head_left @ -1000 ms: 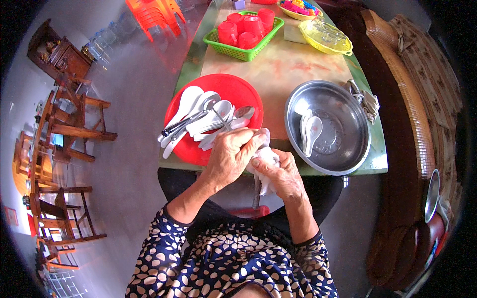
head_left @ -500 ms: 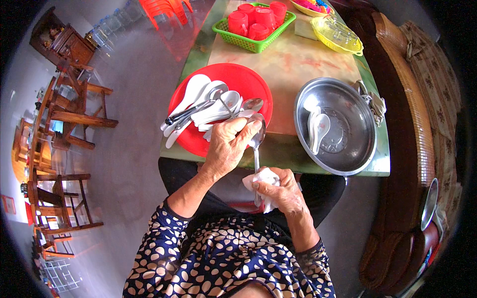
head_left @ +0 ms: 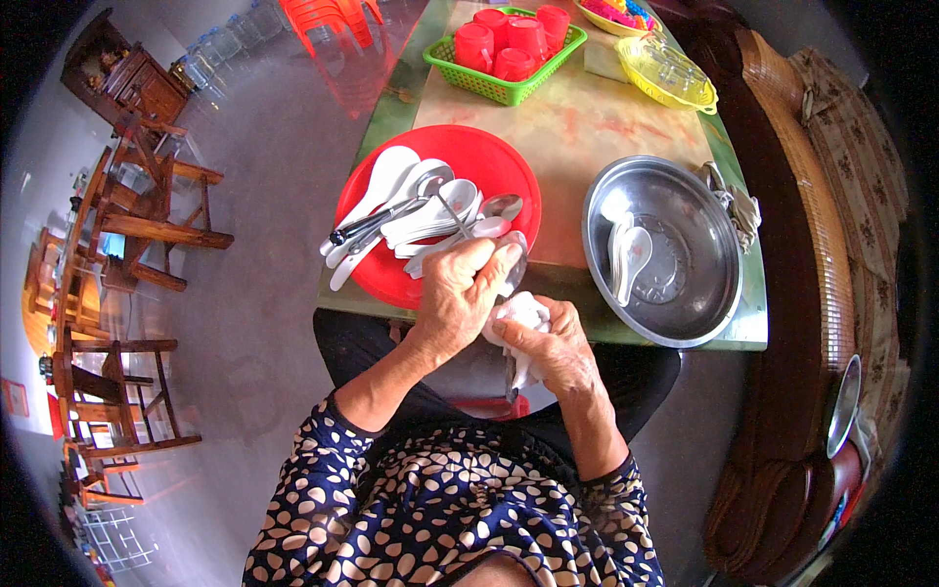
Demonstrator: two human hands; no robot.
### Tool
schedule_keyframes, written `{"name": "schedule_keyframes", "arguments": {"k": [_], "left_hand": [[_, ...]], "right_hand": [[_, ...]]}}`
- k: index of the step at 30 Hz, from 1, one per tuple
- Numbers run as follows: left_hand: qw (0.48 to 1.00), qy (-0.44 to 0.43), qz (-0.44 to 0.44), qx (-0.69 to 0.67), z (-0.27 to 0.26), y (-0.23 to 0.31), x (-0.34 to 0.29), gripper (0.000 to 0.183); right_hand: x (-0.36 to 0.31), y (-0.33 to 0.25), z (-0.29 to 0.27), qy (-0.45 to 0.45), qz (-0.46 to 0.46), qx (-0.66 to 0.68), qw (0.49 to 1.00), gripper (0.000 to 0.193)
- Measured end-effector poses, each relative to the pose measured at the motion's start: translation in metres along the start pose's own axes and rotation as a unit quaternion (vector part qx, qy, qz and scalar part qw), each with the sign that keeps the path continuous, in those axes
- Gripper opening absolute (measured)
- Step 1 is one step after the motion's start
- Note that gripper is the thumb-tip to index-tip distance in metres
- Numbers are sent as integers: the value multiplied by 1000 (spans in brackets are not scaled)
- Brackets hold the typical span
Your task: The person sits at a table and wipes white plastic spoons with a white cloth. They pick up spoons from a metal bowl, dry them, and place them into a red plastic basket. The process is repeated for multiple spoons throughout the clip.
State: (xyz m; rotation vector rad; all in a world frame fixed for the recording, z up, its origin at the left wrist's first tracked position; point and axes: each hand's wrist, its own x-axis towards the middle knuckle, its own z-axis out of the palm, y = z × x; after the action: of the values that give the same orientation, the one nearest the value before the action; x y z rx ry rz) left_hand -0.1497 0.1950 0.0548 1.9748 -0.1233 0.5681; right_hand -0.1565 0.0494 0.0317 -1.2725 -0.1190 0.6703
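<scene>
Nearest the person, a metal spoon [head_left: 514, 277] is held between the two hands by the table [head_left: 548, 152]; its smooth bowl could slide out of the pinch if the cloth [head_left: 524, 311] were pulled too hard along the handle, and it might then fall to the floor [head_left: 254, 362]; the left hand [head_left: 458, 293] also sits close to the heaped utensils, so a careless knock could shift one off the rim; that left hand is closed to a pinch, thumb and fingers gripping the spoon's bowl; the right hand [head_left: 553, 344] is curled round the bunched white cloth, which wraps the handle and hides much of it; just beyond, white spoons [head_left: 430, 217] and a ladle [head_left: 430, 180] lie heaped in a red basin [head_left: 489, 157]; to the right, a few white spoons rest in a steel basin [head_left: 704, 284]; farther off stand a green basket [head_left: 504, 93] of red cups [head_left: 525, 39] and a yellow basket [head_left: 693, 100] holding clear glassware.
</scene>
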Motion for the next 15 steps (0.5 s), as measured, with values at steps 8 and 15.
{"name": "schedule_keyframes", "arguments": {"k": [8,15], "left_hand": [[1000,20,-1,-11,-3,-8,6,27],[995,92,13,-31,-6,-13,18,33]], "right_hand": [[-23,13,11,7,31,1,1000,24],[-40,31,9,-7,45,-8,999,22]]}}
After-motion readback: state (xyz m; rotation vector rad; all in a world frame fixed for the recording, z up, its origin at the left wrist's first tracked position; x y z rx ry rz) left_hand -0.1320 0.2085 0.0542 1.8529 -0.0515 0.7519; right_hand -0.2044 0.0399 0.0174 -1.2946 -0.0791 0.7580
